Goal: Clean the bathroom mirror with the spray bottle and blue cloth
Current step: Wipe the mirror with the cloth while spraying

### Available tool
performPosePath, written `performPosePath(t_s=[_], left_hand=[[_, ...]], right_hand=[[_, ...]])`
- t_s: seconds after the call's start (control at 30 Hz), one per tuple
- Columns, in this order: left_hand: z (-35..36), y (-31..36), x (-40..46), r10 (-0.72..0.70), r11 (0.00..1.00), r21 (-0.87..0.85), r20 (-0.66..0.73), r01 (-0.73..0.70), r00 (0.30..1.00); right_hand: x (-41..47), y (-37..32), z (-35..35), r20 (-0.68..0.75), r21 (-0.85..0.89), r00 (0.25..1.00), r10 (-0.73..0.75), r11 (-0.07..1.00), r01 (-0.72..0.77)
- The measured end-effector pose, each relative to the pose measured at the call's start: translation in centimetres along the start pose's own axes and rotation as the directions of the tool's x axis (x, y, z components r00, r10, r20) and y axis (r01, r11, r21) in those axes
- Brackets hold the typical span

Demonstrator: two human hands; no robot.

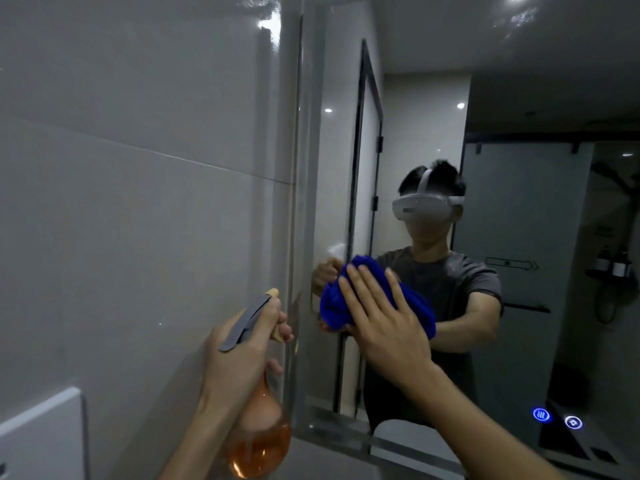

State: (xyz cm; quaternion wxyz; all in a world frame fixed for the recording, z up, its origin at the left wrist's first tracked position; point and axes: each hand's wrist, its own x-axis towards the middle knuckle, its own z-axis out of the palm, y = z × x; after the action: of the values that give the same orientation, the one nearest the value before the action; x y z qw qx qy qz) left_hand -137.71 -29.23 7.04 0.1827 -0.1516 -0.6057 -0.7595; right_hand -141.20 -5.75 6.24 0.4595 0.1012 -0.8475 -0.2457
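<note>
- I am pressing my right hand [384,317], fingers spread flat, onto the bunched, deep blue soft cloth [332,303], holding it against the large wall-mounted glass bathroom mirror [519,98], near its left edge at about chest height.
- I am judging the cloth as light, limp and compressible: it is giving under the palm, so a flat, open press over its middle is suiting it better than a pinch, and it should be sliding easily over wet glass.
- I am wrapping my left hand [239,351] closed around the neck of the round-bellied, amber, translucent spray bottle [259,441] with a grey trigger head [247,322], just left of the mirror's edge, in front of the grey tiled wall [138,168].
- I am reading the bottle as rigid, smooth and partly filled, so moderately heavy low down and possibly slick if wet; the narrow neck under the trigger is looking like the safest hold.
- The mirror is hard, fragile and fixed, so I am favouring even pressure over hard pushing.
- Counting: one cloth, one spray bottle, one mirror, and two glowing blue touch icons [557,419] at the mirror's lower right.
</note>
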Motion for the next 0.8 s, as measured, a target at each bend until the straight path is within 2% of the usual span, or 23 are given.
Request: performPosePath(t_s=[0.13,0.2,0.33,0.47,0.63,0.73,0.8], left_hand=[[-0.3,0.4,-0.5,0.04,0.999,-0.015,0.011,-0.04,0.999],[-0.4,0.9,-0.9,0.032,0.998,-0.056,0.028,-0.031,0.999],[-0.8,1.7,-1.4,0.091,0.99,-0.114,0.053,-0.085,0.994],[-1.0,1.7,-1.2,0.101,0.99,-0.11,0.068,-0.093,0.993],[-1.1,1.2,-0.8,0.094,0.994,-0.066,0.054,-0.09,0.994],[-1.2,1.0,-0.7,0.089,0.996,-0.024,0.057,-0.088,0.994],[-1.1,1.0,-0.8,0.085,0.996,-0.039,0.061,-0.083,0.995]], right_hand=[[9.5,2.2,-3.6,-0.112,0.031,0.984,0.135,0.991,-0.133],[14.3,3.1,-5.1,-0.123,0.066,0.968,0.217,0.975,-0.21],[17.5,1.6,-5.3,-0.152,0.08,0.941,0.304,0.952,-0.295],[13.0,-3.1,-1.9,-0.137,0.069,0.981,0.135,0.99,-0.126],[2.2,-8.8,3.9,-0.017,0.054,0.997,-0.073,0.996,0.073],[-0.9,-8.4,4.8,0.078,0.052,0.976,-0.203,0.978,0.2],[0.0,-6.9,4.0,0.085,0.034,0.97,-0.227,0.974,0.225]])
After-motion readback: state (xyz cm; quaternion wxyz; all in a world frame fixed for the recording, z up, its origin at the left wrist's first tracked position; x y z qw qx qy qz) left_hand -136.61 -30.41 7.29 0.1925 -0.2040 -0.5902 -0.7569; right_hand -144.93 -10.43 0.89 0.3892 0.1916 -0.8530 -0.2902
